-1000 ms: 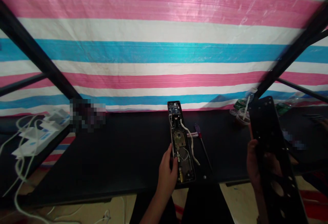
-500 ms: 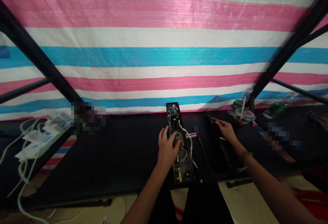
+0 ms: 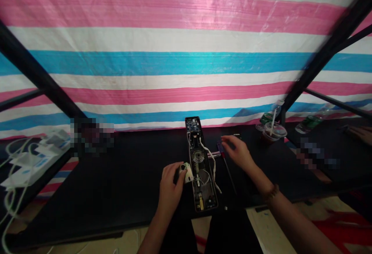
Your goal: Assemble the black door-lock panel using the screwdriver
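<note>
On the black table lies a long, narrow black housing (image 3: 213, 203), open at the top, with a circuit board (image 3: 192, 124), a round ring-shaped part (image 3: 198, 156), thin wires and a brass-coloured cylinder (image 3: 201, 202) inside. My left hand (image 3: 171, 182) pinches a small pale plate with a black round piece (image 3: 188, 173) by the housing's left edge. A white cable (image 3: 214, 161) runs along its right side. Above the purple-handled screwdriver (image 3: 229, 172) hovers my right hand (image 3: 238, 153), fingers bent and slightly apart; whether they touch the handle is unclear.
A lidded drink cup with straw (image 3: 273, 133) and a plastic bottle (image 3: 266, 118) stand at the back right. Another bottle (image 3: 312, 121) is beyond the frame post. White power strips with cables (image 3: 35, 165) sit left. Another person's hand (image 3: 359, 133) shows far right.
My left hand has lifted the pale plate out of the housing and moved left and nearer, baring the ring-shaped part. My right hand has left the dark item at right and moved left to the screwdriver.
</note>
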A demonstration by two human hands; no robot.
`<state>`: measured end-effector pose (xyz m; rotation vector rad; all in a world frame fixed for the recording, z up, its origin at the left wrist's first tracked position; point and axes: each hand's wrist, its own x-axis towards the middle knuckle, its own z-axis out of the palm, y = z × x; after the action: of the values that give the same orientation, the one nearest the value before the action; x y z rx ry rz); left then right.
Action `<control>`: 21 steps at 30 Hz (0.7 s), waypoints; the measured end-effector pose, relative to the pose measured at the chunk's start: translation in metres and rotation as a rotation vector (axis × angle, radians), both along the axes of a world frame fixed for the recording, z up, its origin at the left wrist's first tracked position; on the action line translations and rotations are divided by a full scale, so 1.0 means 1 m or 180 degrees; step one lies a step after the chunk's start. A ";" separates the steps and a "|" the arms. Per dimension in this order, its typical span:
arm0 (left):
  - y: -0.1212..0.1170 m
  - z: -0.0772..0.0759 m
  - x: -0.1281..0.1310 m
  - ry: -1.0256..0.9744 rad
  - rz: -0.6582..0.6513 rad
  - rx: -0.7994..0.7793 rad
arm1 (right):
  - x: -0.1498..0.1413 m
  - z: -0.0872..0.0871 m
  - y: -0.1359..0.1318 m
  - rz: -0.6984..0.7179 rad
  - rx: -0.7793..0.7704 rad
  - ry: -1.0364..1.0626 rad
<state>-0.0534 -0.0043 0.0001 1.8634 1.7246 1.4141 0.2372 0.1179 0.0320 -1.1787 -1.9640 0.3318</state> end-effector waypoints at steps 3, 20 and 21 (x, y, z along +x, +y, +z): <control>-0.014 -0.022 -0.016 0.0538 -0.0030 -0.0419 | -0.063 0.011 -0.033 0.0717 -0.0168 -0.0558; 0.131 0.087 0.016 0.1900 0.0076 -0.0835 | -0.019 -0.058 -0.068 -0.1512 -0.0362 -0.0910; 0.138 0.090 0.019 0.1971 0.0075 -0.0939 | -0.016 -0.062 -0.069 -0.1575 -0.0426 -0.1077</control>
<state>-0.0346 0.1339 0.0903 2.2442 2.0740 0.5524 0.2208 0.0486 -0.0303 -1.8526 -1.8613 0.0022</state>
